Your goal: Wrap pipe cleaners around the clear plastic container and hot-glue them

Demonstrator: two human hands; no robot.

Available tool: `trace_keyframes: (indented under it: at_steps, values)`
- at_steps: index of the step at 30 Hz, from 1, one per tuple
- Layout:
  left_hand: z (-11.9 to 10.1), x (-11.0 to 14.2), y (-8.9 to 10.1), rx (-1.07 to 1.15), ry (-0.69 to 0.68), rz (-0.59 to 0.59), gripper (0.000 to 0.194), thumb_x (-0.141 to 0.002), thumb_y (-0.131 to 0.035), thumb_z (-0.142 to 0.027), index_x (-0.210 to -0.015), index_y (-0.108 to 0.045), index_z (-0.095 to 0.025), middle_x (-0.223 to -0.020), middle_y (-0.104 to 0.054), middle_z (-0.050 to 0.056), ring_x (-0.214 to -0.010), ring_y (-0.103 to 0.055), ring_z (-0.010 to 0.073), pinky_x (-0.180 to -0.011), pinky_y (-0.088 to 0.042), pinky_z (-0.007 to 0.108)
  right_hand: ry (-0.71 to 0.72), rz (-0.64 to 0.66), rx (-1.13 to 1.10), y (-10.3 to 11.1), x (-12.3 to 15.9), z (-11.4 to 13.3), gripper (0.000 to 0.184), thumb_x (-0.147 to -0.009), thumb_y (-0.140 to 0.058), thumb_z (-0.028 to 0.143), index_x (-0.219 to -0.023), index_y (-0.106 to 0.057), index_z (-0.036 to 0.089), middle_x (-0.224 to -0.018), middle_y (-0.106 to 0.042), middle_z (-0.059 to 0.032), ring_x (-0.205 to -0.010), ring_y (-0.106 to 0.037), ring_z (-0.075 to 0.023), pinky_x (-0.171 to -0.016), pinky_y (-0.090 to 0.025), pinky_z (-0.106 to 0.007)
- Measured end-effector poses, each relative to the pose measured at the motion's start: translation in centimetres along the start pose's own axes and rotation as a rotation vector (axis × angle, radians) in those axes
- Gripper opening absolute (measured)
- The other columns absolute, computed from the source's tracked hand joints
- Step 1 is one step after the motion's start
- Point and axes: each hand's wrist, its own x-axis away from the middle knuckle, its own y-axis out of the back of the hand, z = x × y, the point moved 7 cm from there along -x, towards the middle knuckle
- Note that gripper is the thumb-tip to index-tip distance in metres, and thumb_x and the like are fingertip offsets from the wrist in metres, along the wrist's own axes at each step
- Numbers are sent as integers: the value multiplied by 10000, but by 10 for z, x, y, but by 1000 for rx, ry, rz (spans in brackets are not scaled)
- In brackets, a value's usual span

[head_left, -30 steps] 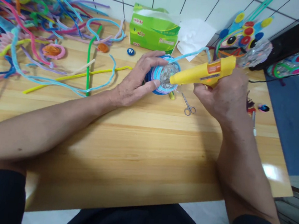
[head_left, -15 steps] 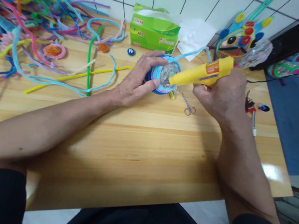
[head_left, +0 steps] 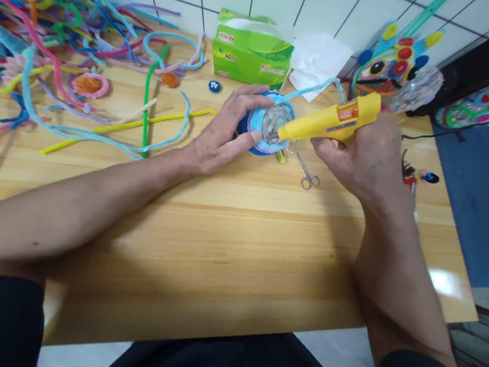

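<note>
Yellow glue gun (head_left: 331, 121) clenched in my right hand (head_left: 369, 153), left hand (head_left: 228, 128) grasping the blue coiled disc (head_left: 257, 125).

Leaning in with both arms, left hand braced and right hand gripping.
Got the bare left forearm (head_left: 96, 199) coming in low across from the left, wrist pretty much straight, ending in a bare left hand (head_left: 224, 131) with its back up, slightly bent left fingers (head_left: 256, 98) reaching over the far side and the left thumb (head_left: 248, 141) stretched along the near side, so holding firm between the two. Got the bare right forearm (head_left: 391, 253) angled up more steeply from lower right, with a bare right hand (head_left: 373, 157) curled into a snug fist-like grip, knuckles up, right thumb (head_left: 326, 150) pointing left toward the other hand.
</note>
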Motion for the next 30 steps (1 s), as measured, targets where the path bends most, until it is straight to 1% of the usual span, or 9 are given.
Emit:
trace_keyframes:
  at_steps: [3, 6, 9, 12, 16, 20, 22, 26, 30]
  values:
    - [-1, 0, 0, -3, -36, -21, 574, -1233, -592, -664, -1718, -599, -357, -1864, -593, 137, -1789, -544, 398, -1500, -481, 675, -9, -4, 16, -1, 1, 0, 242, -955, -740, 306, -1178, -781, 221, -1213, -902, -201, -1150, -872, -431, -1008, -653, -542]
    - [-1, 0, 1, -8, -66, -46, 562, -1233, -605, -632, -1722, -601, -354, -1847, -604, 137, -1766, -569, 409, -1484, -504, 683, -25, -1, 26, -2, 2, -1, 195, -979, -729, 329, -1160, -772, 272, -1154, -893, -168, -1099, -844, -409, -995, -659, -565]
    - [-1, 0, 2, -27, -77, -28, 562, -1226, -623, -612, -1734, -593, -372, -1846, -611, 123, -1761, -580, 404, -1475, -521, 689, -45, 15, 66, -4, 2, -2, 201, -959, -747, 328, -1147, -777, 264, -1145, -892, -173, -1089, -832, -415, -979, -661, -574]
    - [-1, -1, 3, -43, -73, -17, 579, -1216, -621, -641, -1730, -595, -375, -1847, -616, 116, -1756, -587, 406, -1465, -532, 707, -57, 43, 83, -6, 2, -1, 271, -941, -762, 305, -1202, -789, 238, -1196, -881, -182, -1156, -834, -431, -1017, -668, -583]
    - [-3, 0, 3, -55, -36, -20, 542, -1232, -569, -650, -1716, -595, -408, -1852, -613, 104, -1772, -573, 384, -1480, -522, 706, -54, 65, 28, -6, 3, 1, 334, -989, -733, 300, -1315, -794, 258, -1253, -866, -159, -1230, -830, -420, -1076, -667, -583]
    - [-4, 0, 1, -56, -21, -12, 560, -1230, -556, -674, -1720, -587, -404, -1871, -589, 115, -1794, -541, 382, -1494, -500, 715, -74, 59, 40, -3, 3, -1, 313, -1016, -742, 339, -1288, -816, 205, -1250, -880, -207, -1229, -845, -433, -1093, -648, -578]
    - [-2, 0, 0, -49, 0, -8, 568, -1226, -554, -687, -1719, -589, -405, -1878, -582, 111, -1806, -524, 381, -1504, -484, 715, -68, 53, 45, -2, 2, -1, 312, -1019, -745, 350, -1280, -824, 198, -1262, -885, -217, -1240, -849, -438, -1099, -648, -577]
    - [2, 0, 0, -15, 18, -23, 588, -1199, -584, -726, -1712, -606, -441, -1868, -596, 91, -1803, -524, 398, -1508, -466, 739, -70, 53, 42, -4, 3, -1, 314, -1011, -726, 340, -1289, -814, 226, -1242, -890, -185, -1211, -846, -424, -1069, -663, -583]
    - [7, 0, -1, 5, 4, -23, 619, -1173, -599, -756, -1716, -602, -459, -1873, -590, 87, -1803, -518, 413, -1502, -452, 772, -43, 29, 34, -6, 5, 0, 340, -993, -716, 333, -1308, -806, 241, -1281, -893, -164, -1213, -840, -427, -1059, -672, -594]
